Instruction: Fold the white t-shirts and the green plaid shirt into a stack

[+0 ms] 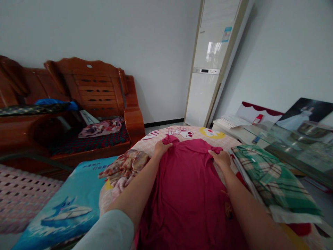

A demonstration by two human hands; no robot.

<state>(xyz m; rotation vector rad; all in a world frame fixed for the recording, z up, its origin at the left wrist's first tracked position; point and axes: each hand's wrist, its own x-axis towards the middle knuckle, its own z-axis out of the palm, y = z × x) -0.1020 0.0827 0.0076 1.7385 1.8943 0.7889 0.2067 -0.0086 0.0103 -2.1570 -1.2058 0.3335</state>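
A dark pink garment [187, 180] lies spread over a round surface with a pale pink patterned cover [192, 133]. My left hand [163, 147] pinches its upper left corner, where the cloth bunches up. At the upper right corner, my right hand [220, 157] grips the fabric between thumb and fingers. Left of the garment, beside my left forearm, is a crumpled floral cloth [130, 166]. A folded green plaid cloth [273, 177] rests to the right of my right forearm. The garment's lower part runs out of the bottom of the view.
A wooden bench [96, 90] holding another floral cloth [102, 127] stands at the left. Below it is a blue printed item [75, 194] beside a pink woven seat [26, 198]. At the back stands a tall white cabinet unit [204, 90]. A glass-topped table [307, 149] with a metal bowl is at right.
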